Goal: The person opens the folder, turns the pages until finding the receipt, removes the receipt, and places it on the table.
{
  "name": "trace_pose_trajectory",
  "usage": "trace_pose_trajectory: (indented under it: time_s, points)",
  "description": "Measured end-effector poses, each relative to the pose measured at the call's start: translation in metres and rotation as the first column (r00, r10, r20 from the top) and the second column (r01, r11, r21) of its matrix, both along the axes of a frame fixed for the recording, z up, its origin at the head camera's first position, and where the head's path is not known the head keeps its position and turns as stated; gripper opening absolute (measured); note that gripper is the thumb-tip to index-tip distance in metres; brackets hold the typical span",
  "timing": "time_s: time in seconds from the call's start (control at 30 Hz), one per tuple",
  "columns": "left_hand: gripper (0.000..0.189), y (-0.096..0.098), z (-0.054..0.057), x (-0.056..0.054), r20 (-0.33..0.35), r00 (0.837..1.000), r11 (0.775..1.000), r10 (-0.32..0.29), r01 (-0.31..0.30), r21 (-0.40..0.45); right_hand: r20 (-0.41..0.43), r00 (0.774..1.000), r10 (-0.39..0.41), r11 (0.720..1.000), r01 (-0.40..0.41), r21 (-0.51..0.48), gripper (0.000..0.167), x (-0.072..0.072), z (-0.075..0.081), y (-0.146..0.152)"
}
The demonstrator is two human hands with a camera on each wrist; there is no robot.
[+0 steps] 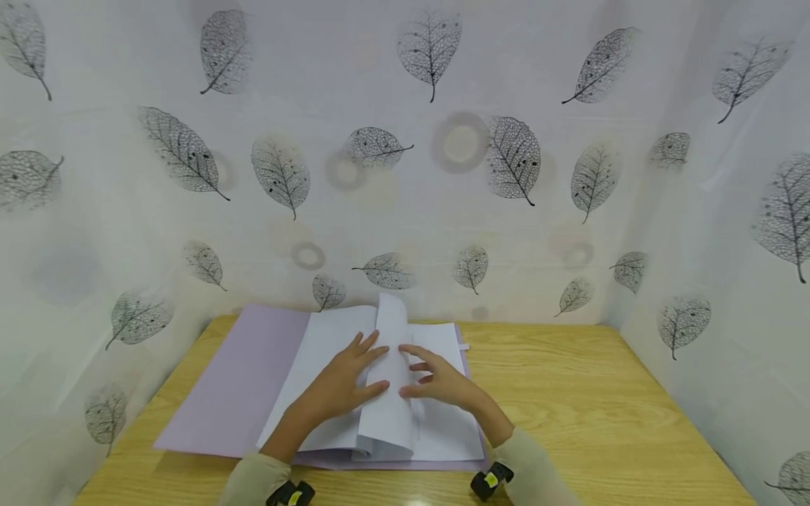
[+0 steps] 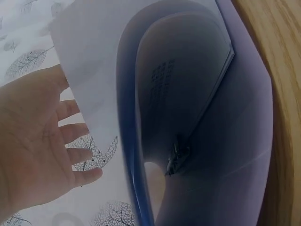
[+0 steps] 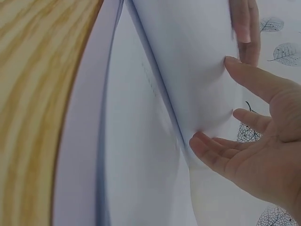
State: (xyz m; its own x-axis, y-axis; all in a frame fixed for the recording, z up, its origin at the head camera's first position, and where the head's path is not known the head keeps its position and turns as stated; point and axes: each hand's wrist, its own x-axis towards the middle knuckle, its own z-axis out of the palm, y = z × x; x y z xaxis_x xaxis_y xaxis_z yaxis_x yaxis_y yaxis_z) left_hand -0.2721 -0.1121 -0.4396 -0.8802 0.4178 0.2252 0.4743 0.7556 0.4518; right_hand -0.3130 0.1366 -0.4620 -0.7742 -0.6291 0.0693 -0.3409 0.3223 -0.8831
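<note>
A lilac binder (image 1: 247,379) lies spread on the table, white paper sheets (image 1: 329,351) on both sides. Near its middle a batch of sheets (image 1: 387,407) stands up and bows over in a curl. My left hand (image 1: 344,379) is at the curl's left side, fingers spread; in the left wrist view its thumb passes partly behind the paper. From the right, my right hand (image 3: 268,136) touches the curled sheets with extended fingertips. Inside the curl, the left wrist view shows a dark metal clasp (image 2: 178,153) at the binder's spine.
The binder rests on a wood-grain table (image 1: 588,400), which extends to its right. A pale curtain (image 1: 405,211) with leaf prints hangs behind and along both sides. A small white tab (image 1: 465,346) sticks out at the binder's right edge.
</note>
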Motion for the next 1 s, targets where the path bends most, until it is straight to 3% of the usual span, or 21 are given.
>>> trace_pose_trajectory:
  time_s: [0.3, 0.6, 0.77, 1.0]
  points:
    - [0.057, 0.002, 0.002, 0.005, 0.039, 0.999, 0.998, -0.035, 0.037, -0.047, 0.042, 0.999, -0.027, 0.996, 0.03, -0.081, 0.077, 0.002, 0.003, -0.002]
    - [0.049, 0.002, -0.001, 0.007, 0.065, 0.993, 0.989, -0.096, 0.102, -0.102, 0.048, 0.999, -0.01, 0.995, 0.014, -0.098, 0.072, 0.002, 0.004, -0.001]
    - [0.046, 0.003, -0.004, 0.003, 0.116, 0.992, 0.996, -0.048, 0.056, -0.066, 0.046, 0.999, -0.019, 0.995, 0.024, -0.093, 0.07, 0.001, 0.008, 0.003]
    - [0.06, 0.005, -0.001, -0.006, 0.155, 0.987, 0.998, 0.052, -0.045, -0.05, 0.007, 0.999, -0.047, 0.995, 0.048, -0.093, 0.066, -0.006, 0.015, 0.014]
